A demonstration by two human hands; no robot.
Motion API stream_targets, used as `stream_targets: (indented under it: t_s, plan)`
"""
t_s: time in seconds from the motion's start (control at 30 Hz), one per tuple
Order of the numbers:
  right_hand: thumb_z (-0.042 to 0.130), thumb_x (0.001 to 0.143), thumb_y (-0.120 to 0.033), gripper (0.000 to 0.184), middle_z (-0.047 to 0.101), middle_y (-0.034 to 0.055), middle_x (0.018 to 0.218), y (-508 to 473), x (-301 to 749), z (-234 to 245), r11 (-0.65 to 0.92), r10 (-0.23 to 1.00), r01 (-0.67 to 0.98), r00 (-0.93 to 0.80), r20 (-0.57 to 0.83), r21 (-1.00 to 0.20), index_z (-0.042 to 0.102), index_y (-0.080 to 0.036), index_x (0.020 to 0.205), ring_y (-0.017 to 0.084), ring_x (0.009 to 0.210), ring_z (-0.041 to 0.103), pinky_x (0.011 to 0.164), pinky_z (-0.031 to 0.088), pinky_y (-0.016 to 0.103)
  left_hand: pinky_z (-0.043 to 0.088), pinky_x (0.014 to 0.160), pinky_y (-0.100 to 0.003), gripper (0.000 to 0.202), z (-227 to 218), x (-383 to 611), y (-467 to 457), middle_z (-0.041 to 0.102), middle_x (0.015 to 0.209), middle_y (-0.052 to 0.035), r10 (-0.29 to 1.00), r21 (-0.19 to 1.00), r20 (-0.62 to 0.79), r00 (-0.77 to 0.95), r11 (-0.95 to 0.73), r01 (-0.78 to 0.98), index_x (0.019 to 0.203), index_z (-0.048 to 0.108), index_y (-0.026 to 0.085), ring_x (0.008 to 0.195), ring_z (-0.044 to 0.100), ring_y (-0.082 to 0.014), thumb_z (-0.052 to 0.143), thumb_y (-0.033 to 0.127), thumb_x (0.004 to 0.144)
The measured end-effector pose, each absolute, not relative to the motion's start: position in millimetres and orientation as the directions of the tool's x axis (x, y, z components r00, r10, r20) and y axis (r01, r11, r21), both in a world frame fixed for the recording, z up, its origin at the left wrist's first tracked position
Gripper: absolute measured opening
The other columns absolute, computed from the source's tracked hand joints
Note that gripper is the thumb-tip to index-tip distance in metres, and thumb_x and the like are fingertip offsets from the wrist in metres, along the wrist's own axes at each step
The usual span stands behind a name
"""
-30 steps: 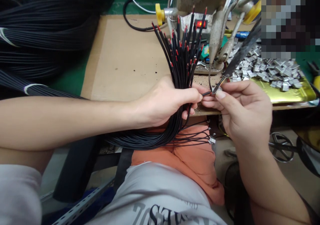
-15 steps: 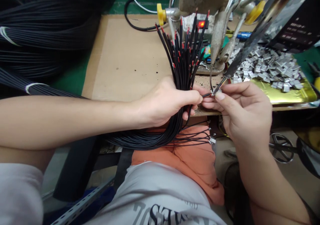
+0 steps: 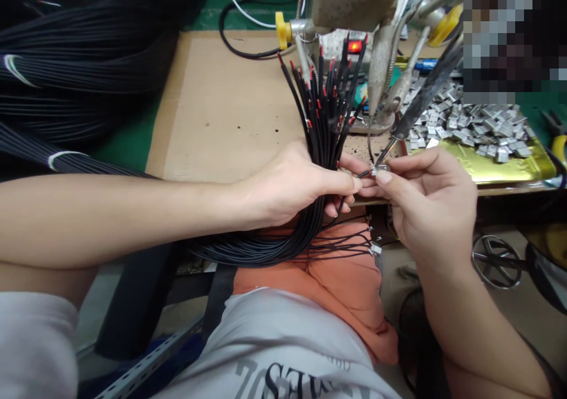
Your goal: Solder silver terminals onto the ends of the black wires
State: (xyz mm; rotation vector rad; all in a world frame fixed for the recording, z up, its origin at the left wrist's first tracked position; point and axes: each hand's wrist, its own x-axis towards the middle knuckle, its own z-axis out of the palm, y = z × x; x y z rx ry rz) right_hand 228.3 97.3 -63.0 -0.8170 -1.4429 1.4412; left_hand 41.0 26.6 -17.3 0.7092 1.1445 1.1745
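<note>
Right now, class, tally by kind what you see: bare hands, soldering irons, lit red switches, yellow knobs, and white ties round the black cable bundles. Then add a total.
Bare hands: 2
Soldering iron: 1
Lit red switch: 1
Yellow knobs: 2
White ties: 2
Total: 8

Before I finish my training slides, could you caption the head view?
Left hand grips black wires; right hand pinches a metal piece at the soldering iron.
</note>
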Motion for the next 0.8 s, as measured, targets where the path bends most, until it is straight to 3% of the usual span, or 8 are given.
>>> stream_targets:
  t_s: [0.6,0.8]
  plan:
    - [0.093,0.091,-0.016,0.022,0.079,-0.0044,0.079,95.7,226.5,-64.6,0.135,0.917,-0.167,-0.352,0.187,-0.977,0.073,-0.023,0.098,0.017,0.07,0.086,0.071,0.076,0.027,0.055,0.054,-0.021,0.015,-14.3,41.6,26.6,0.074,0.064,-0.0023,0.945,0.888,-0.327,-0.026,0.298,-0.35,0.087,0.081,0.013,0.058,0.072,-0.0139,0.076,0.001,0.08]
    - [0.094,0.091,-0.02,0.024,0.08,-0.004,0.08,94.5,226.4,-64.6,0.144,0.922,-0.143,-0.34,0.185,-0.979,0.072,-0.027,0.097,0.02,0.073,0.087,0.072,0.078,0.033,0.054,0.054,-0.02,0.014,-13.7,41.0,25.6,0.073,0.063,-0.0016,0.941,0.88,-0.34,-0.009,0.315,-0.355,0.088,0.081,0.014,0.059,0.071,-0.0127,0.076,0.003,0.081]
